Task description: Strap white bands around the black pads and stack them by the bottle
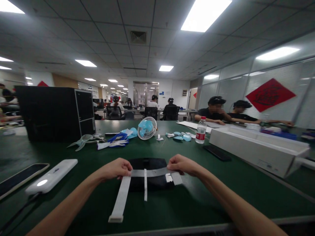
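Note:
A flat ribbon cable (pixel 139 173) stretches crosswise between my two hands. Its middle run looks grey. At the left a long white ribbon end (pixel 122 198) hangs down to a white connector (pixel 115 218); at the right a shorter white end (pixel 176 179) hangs. My left hand (pixel 118 168) pinches the left corner, fingers closed. My right hand (pixel 180 164) pinches the right corner, also closed. A narrow white strip (pixel 145 185) crosses the middle of the cable. Behind and beneath it lies a flat black object (pixel 147 161), partly covered, its kind unclear.
A white power bank (pixel 51 177) and a phone (pixel 22 175) lie at left, before a black computer case (pixel 49 111). Farther back are gloves (pixel 113 141), a small fan (pixel 147 128) and a bottle (pixel 201 130). A long white box (pixel 256 147) stands right, by a black phone (pixel 216 152). Several people sit beyond.

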### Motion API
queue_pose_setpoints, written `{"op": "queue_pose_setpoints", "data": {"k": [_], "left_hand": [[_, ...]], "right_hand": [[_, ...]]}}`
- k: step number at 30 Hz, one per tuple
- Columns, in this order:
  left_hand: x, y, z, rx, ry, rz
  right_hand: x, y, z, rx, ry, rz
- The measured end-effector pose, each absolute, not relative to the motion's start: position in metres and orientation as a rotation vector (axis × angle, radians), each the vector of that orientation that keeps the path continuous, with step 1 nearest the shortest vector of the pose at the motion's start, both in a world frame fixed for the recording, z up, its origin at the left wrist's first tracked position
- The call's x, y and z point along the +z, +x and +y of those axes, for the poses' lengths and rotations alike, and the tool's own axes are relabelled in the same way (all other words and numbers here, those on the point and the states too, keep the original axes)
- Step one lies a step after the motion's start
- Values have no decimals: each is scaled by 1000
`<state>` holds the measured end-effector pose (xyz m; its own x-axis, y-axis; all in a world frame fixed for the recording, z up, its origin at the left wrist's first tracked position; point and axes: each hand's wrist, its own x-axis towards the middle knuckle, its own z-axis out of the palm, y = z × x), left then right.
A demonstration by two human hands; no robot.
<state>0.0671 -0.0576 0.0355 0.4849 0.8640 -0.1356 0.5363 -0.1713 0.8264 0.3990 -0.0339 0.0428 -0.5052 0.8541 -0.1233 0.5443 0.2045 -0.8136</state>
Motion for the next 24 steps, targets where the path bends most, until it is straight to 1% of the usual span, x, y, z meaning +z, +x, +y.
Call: {"op": "queue_pose_setpoints", "data": {"k": [4, 7, 12, 24], "left_hand": [[26, 68, -53, 372, 1846, 1243], [22, 66, -50, 349, 1878, 1284], [20, 64, -50, 341, 2017, 1351], [21, 68, -56, 301, 2105, 1495]], "right_hand": [[32, 398, -29, 1169, -1416, -2213], [28, 394, -28, 1073, -1473, -2248], [25, 390, -28, 921, -1467, -2318], [24, 387, -28, 796, -1507, -2354]]}}
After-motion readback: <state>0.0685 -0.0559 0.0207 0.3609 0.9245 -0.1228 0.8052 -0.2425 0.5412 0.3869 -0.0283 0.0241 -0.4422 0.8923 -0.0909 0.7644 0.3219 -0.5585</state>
